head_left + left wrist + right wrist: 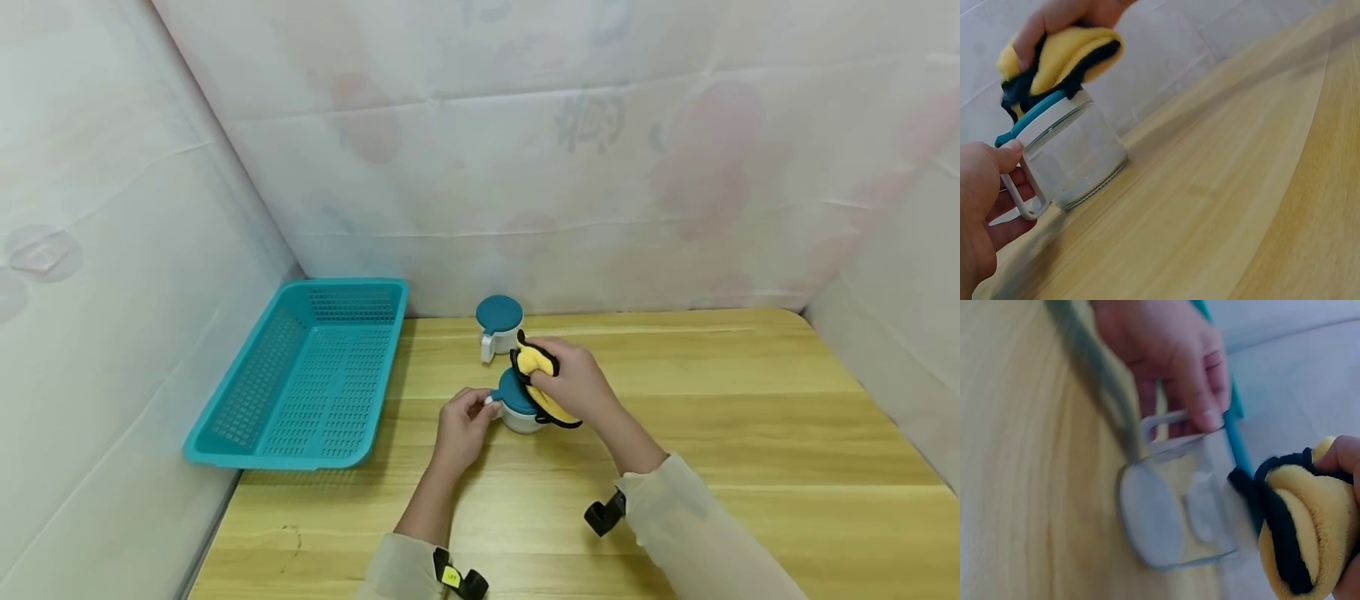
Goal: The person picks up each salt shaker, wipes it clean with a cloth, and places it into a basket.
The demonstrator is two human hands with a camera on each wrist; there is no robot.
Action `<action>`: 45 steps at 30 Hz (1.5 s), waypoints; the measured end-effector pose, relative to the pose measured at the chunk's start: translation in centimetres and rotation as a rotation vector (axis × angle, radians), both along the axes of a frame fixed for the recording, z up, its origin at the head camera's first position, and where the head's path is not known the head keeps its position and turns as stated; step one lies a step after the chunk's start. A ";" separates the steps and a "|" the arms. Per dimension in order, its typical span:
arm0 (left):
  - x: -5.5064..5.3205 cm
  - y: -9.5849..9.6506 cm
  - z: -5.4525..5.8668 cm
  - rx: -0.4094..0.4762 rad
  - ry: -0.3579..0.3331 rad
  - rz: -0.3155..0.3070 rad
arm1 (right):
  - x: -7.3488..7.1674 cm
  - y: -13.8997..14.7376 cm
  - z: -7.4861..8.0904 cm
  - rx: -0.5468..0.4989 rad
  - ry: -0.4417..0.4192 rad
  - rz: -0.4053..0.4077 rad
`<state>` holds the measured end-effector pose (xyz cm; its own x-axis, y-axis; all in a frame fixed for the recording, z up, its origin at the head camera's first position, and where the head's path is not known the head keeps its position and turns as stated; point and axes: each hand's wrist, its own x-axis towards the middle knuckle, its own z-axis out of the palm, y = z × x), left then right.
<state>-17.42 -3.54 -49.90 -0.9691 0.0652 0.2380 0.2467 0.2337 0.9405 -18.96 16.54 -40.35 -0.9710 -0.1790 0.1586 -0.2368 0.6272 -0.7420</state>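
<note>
A clear glass jar (1079, 159) with a white collar, white handle (1022, 199) and teal lid (512, 393) stands on the wooden table. My left hand (462, 429) grips its handle, thumb up at the lid's tab. In my right hand (581, 379) is a bunched yellow cloth (551, 400) with black edging, held against the right side of the lid. The left wrist view shows the cloth (1063, 65) lying over the lid's top. Within the right wrist view the cloth (1307, 531) is folded thick between the fingers, beside the lid.
Behind the held jar stands a second lidded jar (500, 321), its white handle toward the front. A teal perforated basket (375, 392) sits at the table's left side. Printed white sheeting (465, 183) rises behind the wooden table (750, 400) and along both sides.
</note>
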 end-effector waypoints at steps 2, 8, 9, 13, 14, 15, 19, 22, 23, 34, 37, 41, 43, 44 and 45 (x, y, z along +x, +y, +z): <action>0.1 0.1 -0.1 -0.007 0.011 -0.009 | -0.2 0.2 -0.5 0.002 -0.049 -0.020; 0.1 -0.1 -0.3 -0.011 0.056 -0.022 | -0.7 0.9 -1.3 -0.078 -0.147 -0.074; 0.1 -0.1 -0.3 -0.006 0.066 -0.028 | -0.7 0.9 -1.3 -0.088 -0.150 -0.075; 0.1 -0.2 -0.2 0.008 0.093 -0.050 | -0.8 1.1 -1.5 -0.130 -0.158 -0.085; 0.2 -0.2 -0.1 0.011 0.097 -0.051 | -0.8 1.2 -1.5 -0.137 -0.163 -0.087; 0.2 -0.2 0.0 0.010 0.101 -0.049 | -0.9 1.3 -1.5 -0.136 -0.168 -0.082; 0.2 -0.1 0.2 0.001 0.106 -0.034 | -1.4 1.5 -1.2 -0.076 -0.172 -0.049; 0.3 0.0 0.3 0.002 0.087 -0.030 | -2.1 1.6 -0.8 0.022 -0.156 -0.002; 0.3 0.0 0.3 0.006 0.078 -0.030 | -2.4 1.5 -0.6 0.053 -0.151 0.014; 0.7 0.4 -0.1 -0.020 0.076 -0.047 | -3.0 -0.8 1.6 0.308 -0.138 0.181; 0.7 0.3 0.0 -0.032 0.086 -0.051 | -2.8 -1.8 1.9 0.359 -0.096 0.227; 0.9 0.3 0.2 -0.021 0.100 -0.053 | -2.4 -2.8 1.8 0.407 -0.020 0.295; 0.9 0.3 0.3 -0.009 0.103 -0.054 | -2.3 -3.2 1.8 0.428 0.004 0.316; 1.0 0.3 0.3 -0.007 0.105 -0.053 | -2.2 -3.4 1.8 0.439 0.013 0.322; 1.0 0.3 0.3 -0.006 0.108 -0.052 | -2.1 -3.5 1.9 0.444 0.017 0.322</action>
<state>-16.40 -3.22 -49.63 -0.9331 0.1163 0.3403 0.3584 0.2236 0.9064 -21.09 13.03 -38.49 -0.8539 -0.5202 0.0149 -0.4782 0.7730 -0.4170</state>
